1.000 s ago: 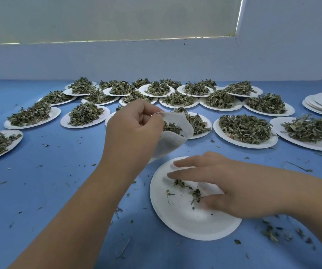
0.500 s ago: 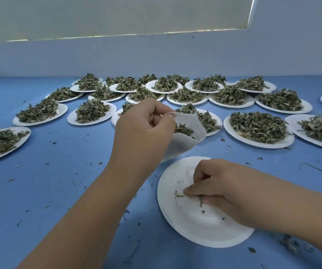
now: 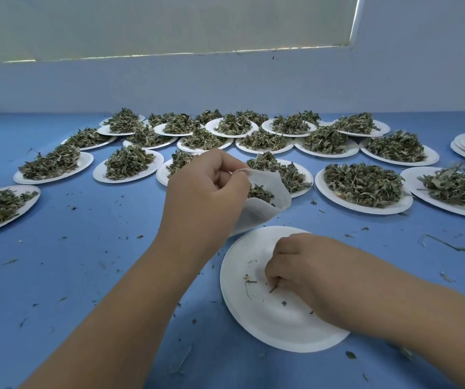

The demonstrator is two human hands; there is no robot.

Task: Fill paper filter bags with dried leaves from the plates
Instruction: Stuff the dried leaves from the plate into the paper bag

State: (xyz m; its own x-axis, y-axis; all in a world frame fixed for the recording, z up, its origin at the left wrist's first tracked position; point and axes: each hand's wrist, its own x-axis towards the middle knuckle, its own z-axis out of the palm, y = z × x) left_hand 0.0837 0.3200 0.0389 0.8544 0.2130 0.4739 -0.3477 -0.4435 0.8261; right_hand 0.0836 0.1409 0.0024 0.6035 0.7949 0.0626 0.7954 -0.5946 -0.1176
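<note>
While the right grip (image 3: 293, 269) pinches scraps (image 3: 273, 289) on the near plate (image 3: 265, 321), the left grip (image 3: 206, 189) holds the filter bag (image 3: 270, 204) open just beyond, mouth rightward.

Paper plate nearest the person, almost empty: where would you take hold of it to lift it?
Pinch the paper plate at its near-left rim, coming low from the left. It lies flat, so only the edge offers a hold; the right hand, pinching leaf scraps, covers its right side, and the filter bag in the left hand hangs by the far edge.
</note>
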